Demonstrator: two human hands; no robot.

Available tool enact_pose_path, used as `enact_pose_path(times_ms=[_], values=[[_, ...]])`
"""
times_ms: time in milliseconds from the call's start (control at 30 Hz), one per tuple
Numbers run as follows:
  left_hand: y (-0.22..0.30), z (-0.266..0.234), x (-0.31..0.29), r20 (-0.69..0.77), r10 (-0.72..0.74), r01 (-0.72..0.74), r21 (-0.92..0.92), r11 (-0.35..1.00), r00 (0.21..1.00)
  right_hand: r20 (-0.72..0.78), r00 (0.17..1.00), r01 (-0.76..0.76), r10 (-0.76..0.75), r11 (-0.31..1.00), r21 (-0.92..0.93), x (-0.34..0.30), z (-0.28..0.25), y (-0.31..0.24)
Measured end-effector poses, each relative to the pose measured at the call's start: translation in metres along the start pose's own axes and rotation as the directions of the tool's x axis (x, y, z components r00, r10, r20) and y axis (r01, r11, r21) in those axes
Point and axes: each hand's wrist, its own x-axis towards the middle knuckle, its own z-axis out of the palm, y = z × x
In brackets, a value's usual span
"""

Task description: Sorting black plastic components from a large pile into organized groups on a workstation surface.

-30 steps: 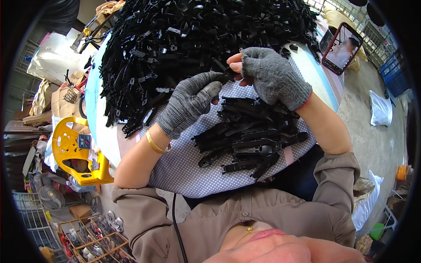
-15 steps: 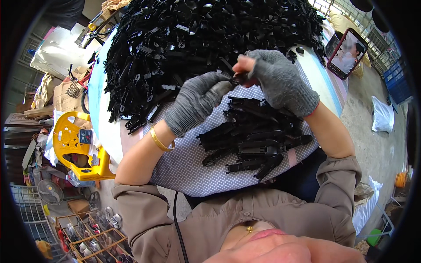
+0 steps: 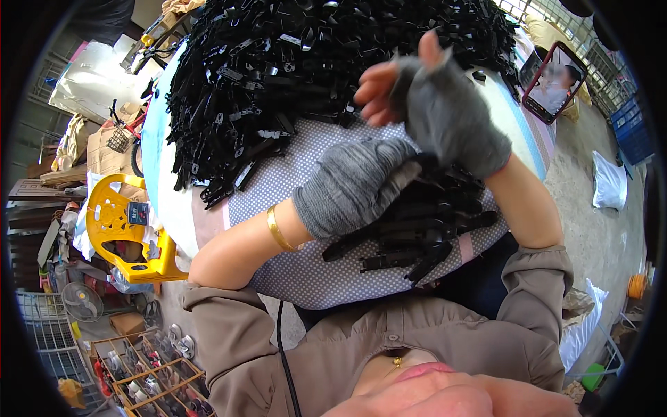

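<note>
My left hand (image 3: 361, 184), in a grey fingerless knit glove, is curled closed over the far edge of a small heap of black plastic parts (image 3: 417, 233). Its fingertips are hidden, and what they grip blends into the dark parts there. Just beyond, my right hand (image 3: 448, 115), gloved the same way, is raised with its fingers and thumb apart and nothing between them. It is slightly blurred, its wrist close to the left fingertips. A large mound of similar long black parts (image 3: 243, 90) fills the far side of the table.
A dotted, striped cloth (image 3: 313, 278) covers the rounded table (image 3: 170, 163). A phone (image 3: 554, 83) stands at the far right edge. Left of the table is a yellow plastic chair (image 3: 125, 226); a fan (image 3: 81, 300) and a wooden rack of shoes (image 3: 149, 375) are lower left. A white sack (image 3: 608, 182) lies right.
My left hand has moved right and nearer me, toward the small heap. My right hand has come away from the pinched dark piece, lifting slightly and spreading its fingers.
</note>
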Motion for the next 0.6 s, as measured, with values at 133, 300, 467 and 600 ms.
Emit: enact_pose_path(times_ms=[133, 300, 467, 600], values=[[0.003, -0.013, -0.004, 0.064, 0.141, -0.137, -0.066, 0.988, 0.988, -0.211, 0.968, -0.045, -0.134, 0.735, -0.676, 0.006, -0.035, 0.001], [-0.043, -0.016, 0.019, -0.195, -0.020, 0.083, 0.325, 0.942, 0.981, -0.071, 0.997, -0.070, -0.039, 0.016, -0.997, 0.010, -0.014, 0.017], [-0.067, -0.002, 0.023, -0.099, 0.104, -0.001, 0.719, 0.695, 0.990, -0.049, 0.991, -0.037, 0.125, -0.095, -0.995, 0.016, -0.012, 0.018], [-0.058, -0.004, 0.018, -0.090, 0.182, -0.052, 0.755, 0.654, 0.979, -0.040, 0.994, -0.025, 0.099, -0.153, -0.988, 0.006, -0.011, 0.014]])
